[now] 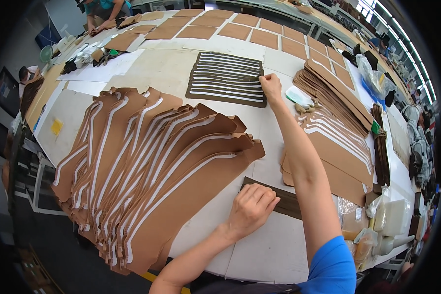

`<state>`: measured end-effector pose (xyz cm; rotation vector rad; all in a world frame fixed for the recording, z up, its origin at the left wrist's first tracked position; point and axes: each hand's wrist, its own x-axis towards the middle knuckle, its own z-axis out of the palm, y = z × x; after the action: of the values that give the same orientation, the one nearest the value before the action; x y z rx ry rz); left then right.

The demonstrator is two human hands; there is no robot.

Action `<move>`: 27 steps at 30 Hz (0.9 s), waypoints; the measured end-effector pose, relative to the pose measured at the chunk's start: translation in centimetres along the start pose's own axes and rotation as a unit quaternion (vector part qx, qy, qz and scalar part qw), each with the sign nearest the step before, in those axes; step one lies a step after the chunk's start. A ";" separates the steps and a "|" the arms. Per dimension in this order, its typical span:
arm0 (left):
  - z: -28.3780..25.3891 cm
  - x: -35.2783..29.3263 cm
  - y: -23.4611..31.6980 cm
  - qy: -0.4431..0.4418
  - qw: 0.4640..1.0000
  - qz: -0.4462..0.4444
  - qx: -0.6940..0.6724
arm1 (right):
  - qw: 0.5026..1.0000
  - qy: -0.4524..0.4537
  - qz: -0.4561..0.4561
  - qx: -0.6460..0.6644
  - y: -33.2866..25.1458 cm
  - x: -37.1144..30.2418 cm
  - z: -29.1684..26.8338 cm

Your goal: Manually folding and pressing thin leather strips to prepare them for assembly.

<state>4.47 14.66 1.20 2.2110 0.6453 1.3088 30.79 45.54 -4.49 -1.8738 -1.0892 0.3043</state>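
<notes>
My right hand [270, 87], arm stretched forward, pinches the right edge of a dark olive striped piece [226, 100]. That piece lies flat and carries several white bands side by side. My left hand [252, 208] is closer to me, its fingers curled over a stack of narrow dark olive strips [287, 202]; what its fingertips hold is hidden. Left of both hands a large fanned pile of brown panels [191, 196] with white edge bands spreads over the table.
At right are stacked brown panels [335, 95], more white-banded panels [328, 164], a small white pad [299, 96] and plastic-wrapped supplies [397, 218]. Brown rectangles [197, 32] line the table's far side. Another person [105, 12] works at the far left.
</notes>
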 end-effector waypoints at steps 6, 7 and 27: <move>0.1 -0.2 -0.1 0.010 1.000 -0.004 -0.001 | 0.993 0.051 -0.071 -0.073 -1.4 -3.0 0.9; 0.2 -0.2 0.0 0.014 1.000 -0.010 -0.003 | 0.993 0.056 -0.073 -0.074 -1.6 -3.2 0.7; 3.4 2.2 -1.5 0.129 0.933 -0.260 -0.212 | 0.891 0.022 -0.324 -0.317 -23.2 -10.7 -28.5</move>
<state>8.21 16.56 0.32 1.4090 0.8750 1.3062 28.58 24.68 27.53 -1.8916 -1.8548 -0.5406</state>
